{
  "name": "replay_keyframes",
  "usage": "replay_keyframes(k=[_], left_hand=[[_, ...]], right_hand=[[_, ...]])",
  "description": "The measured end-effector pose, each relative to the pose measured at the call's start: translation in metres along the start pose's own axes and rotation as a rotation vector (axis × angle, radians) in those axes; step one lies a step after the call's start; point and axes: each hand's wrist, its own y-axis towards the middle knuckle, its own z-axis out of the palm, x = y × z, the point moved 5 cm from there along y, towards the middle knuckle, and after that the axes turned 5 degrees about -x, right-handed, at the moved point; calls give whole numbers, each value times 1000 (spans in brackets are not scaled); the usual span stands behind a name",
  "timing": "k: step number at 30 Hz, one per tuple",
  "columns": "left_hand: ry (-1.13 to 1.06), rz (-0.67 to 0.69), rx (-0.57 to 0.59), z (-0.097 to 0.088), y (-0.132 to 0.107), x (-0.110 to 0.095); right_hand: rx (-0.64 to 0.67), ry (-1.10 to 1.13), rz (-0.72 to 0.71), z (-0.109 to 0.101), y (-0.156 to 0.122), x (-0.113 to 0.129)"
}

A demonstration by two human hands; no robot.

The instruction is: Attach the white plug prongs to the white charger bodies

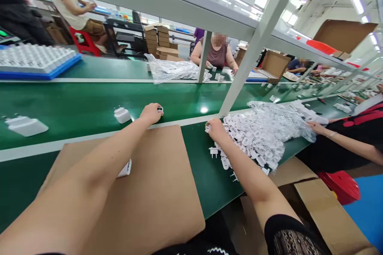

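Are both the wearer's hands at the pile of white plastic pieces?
No; the right hand is, but the left hand is over the glossy green belt.

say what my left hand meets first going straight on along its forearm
Across the green belt, the left hand would probably meet the white far rail first, then the plastic bag; height above the belt is unclear.

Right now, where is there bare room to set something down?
Bare: the cardboard right of the left arm, and the green tabletop between cardboard and plug pile. Crowded: around the right hand, at that pile's edge.
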Motion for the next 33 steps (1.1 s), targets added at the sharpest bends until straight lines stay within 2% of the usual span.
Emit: replay_keyframes(k=[2,4,6,8,10,13,15,18,21,25,28,33], left_hand=[[-5,-1,-35,-6,-4,-5],[-27,46,-95,-19,-18,-15],[-73,154,-137,-33,-45,-29],[-145,279,-123,-40,-85,-44],[-232,375,-77,-41,-132,-55],[-329,448,-12,-32,-203,-62],[-360,446,5,-24,-241,-60],[-444,365,-16,-14,-276,-51],[-605,276,-67,-10,-289,-39],[-731,249,-69,-5,-288,-32],[-788,215,-59,-3,-285,-29],[-822,221,-49,-4,-283,-28]], right_hand=[[-53,38,-8,-9,-8,7],[-110,84,-4,-19,-15,14],[-153,137,-1,-26,-21,22],[-135,330,27,-25,-31,30],[6,692,90,-17,-45,39],[336,1224,193,-1,-74,61],[467,1389,233,3,-92,74],[479,1424,276,8,-111,88],[349,1333,251,11,-119,96],[167,1130,121,7,-124,106],[73,947,-74,-2,-128,120],[0,662,-386,-9,-133,144]])
